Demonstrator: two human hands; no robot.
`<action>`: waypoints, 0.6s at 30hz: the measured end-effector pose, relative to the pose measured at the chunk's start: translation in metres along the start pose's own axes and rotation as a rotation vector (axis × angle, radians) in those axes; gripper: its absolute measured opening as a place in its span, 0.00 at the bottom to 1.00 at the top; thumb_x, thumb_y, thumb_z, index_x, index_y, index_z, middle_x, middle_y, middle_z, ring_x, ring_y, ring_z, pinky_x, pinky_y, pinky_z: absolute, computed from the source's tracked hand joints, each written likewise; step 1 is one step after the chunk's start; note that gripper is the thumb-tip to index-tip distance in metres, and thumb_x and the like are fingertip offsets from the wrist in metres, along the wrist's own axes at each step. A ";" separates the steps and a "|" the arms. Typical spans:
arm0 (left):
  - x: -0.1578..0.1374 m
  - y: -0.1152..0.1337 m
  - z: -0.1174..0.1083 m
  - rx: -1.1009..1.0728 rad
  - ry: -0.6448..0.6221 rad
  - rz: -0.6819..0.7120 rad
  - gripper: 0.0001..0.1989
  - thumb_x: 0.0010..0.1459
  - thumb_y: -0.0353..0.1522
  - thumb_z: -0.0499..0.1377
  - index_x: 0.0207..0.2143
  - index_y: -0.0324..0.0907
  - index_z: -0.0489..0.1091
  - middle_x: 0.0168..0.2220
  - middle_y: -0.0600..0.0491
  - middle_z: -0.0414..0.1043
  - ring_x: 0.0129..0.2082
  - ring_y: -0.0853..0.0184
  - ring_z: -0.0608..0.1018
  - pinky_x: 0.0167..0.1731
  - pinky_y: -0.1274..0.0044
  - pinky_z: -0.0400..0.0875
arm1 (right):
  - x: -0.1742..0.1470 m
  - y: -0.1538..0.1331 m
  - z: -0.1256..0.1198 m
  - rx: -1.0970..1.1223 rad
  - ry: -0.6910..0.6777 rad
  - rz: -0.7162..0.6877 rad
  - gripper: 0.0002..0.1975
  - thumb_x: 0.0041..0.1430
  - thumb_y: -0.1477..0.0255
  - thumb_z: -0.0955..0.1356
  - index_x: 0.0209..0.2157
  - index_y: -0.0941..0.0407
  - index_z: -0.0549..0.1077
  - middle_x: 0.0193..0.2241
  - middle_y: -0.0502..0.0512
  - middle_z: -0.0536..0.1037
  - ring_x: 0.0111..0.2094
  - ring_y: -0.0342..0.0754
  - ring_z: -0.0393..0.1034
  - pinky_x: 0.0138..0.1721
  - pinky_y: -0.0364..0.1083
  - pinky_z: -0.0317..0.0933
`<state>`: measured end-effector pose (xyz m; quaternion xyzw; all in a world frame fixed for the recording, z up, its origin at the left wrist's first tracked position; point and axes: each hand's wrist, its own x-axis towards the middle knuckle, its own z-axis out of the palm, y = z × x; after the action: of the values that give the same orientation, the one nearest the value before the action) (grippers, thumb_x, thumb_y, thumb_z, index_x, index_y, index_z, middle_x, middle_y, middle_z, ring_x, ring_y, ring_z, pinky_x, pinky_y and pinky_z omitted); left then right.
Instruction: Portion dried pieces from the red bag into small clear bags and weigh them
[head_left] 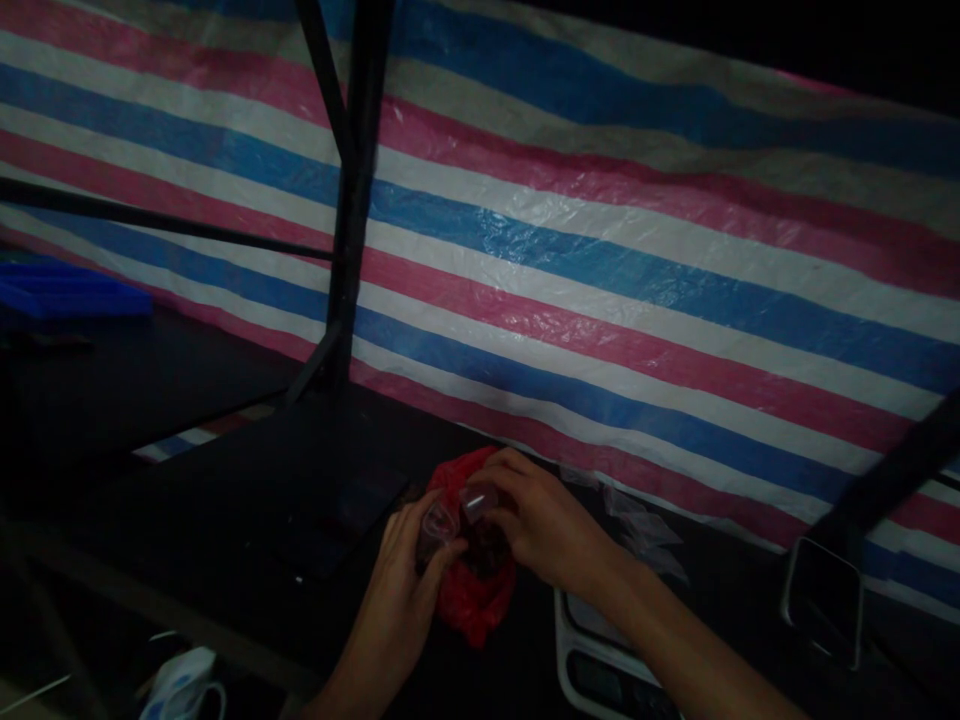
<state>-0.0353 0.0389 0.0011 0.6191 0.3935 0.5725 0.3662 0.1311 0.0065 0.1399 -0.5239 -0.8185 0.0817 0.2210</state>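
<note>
Two hands are in view, the left hand [401,580] and the right hand [540,520]. There is one red plastic bag [472,600], one small clear bag [442,522] between the fingers, and what may be a few more clear bags [637,525] lying behind, too dim to count. One white scale [592,665], one blue tray [60,295], one striped tarp [637,250], one black upright post [356,190]
</note>
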 end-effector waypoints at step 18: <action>-0.032 0.031 0.011 -0.066 0.120 -0.347 0.33 0.56 0.62 0.55 0.46 0.45 0.73 0.47 0.42 0.77 0.48 0.49 0.81 0.52 0.56 0.78 | -0.002 0.024 0.034 -0.188 -0.279 0.201 0.23 0.56 0.87 0.67 0.49 0.56 0.82 0.50 0.60 0.84 0.52 0.53 0.78 0.54 0.47 0.66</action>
<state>-0.0230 -0.0030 0.0147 0.4944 0.4965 0.5492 0.4554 0.1365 0.0185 0.1002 -0.6049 -0.7888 0.0985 0.0463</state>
